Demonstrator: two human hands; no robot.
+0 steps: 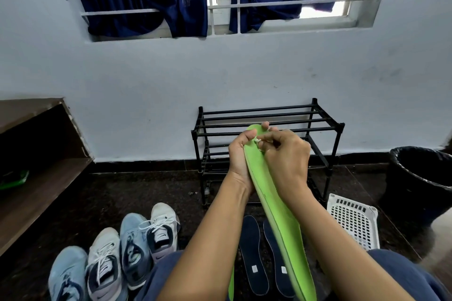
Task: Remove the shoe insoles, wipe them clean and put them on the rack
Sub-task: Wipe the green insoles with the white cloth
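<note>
Left hand (pixel 241 154) fingers clasp the long green insole (pixel 281 222); right hand (pixel 286 154) fingers pinch a white wad (pixel 257 140).

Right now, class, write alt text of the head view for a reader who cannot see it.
A person's left hand holds a green insole while the right hand pinches a white scrap against its far end. Behind stands a black rack; two dark insoles and four shoes lie on the floor.

Home entry: shoe rack (pixel 266 127), sneakers (pixel 115 252), laundry on window bars (pixel 151 11).
</note>
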